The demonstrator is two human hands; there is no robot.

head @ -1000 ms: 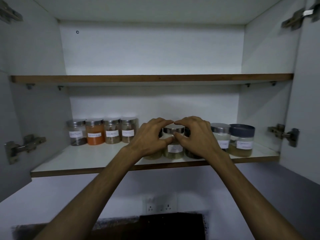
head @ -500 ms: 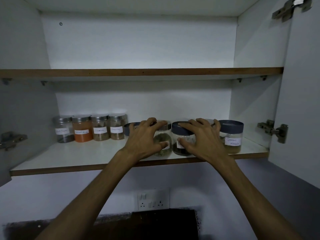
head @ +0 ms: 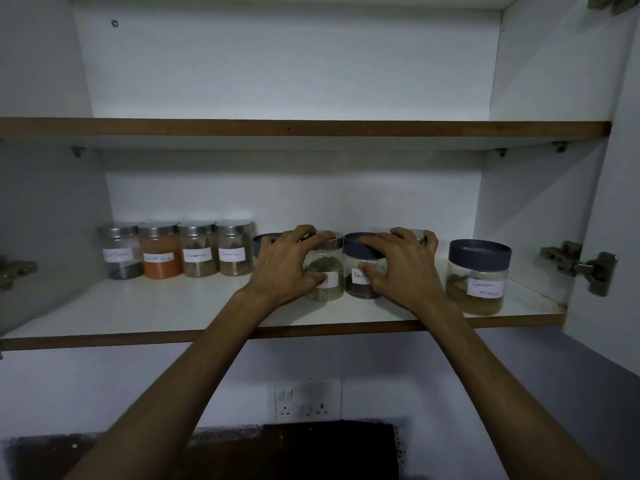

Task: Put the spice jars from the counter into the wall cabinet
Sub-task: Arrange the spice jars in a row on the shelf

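Note:
Both my hands reach onto the lower shelf (head: pixel 145 308) of the open wall cabinet. My left hand (head: pixel 282 266) wraps around a silver-lidded jar of greenish spice (head: pixel 327 271), thumb on its label. My right hand (head: pixel 403 268) grips a dark-lidded jar labelled "Black" (head: pixel 358 271); its fingers also reach a silver lid behind. Another dark lid (head: pixel 265 239) peeks out left of my left hand. A row of silver-lidded jars (head: pixel 199 249), one with orange powder (head: pixel 161 252), stands at the left. A dark-lidded "Garam Masala" jar (head: pixel 478 277) stands at the right.
The upper shelf (head: pixel 304 128) holds nothing visible. Door hinges stick out at the right (head: pixel 581 266) and left (head: pixel 17 270) sides. Below the cabinet are a wall socket plate (head: pixel 306 400) and a dark surface (head: pixel 294 452).
My hands parted from one silver-lidded jar in the middle and now each rests on its own jar. The camera view shifted, so the shelf sits further left and nearer.

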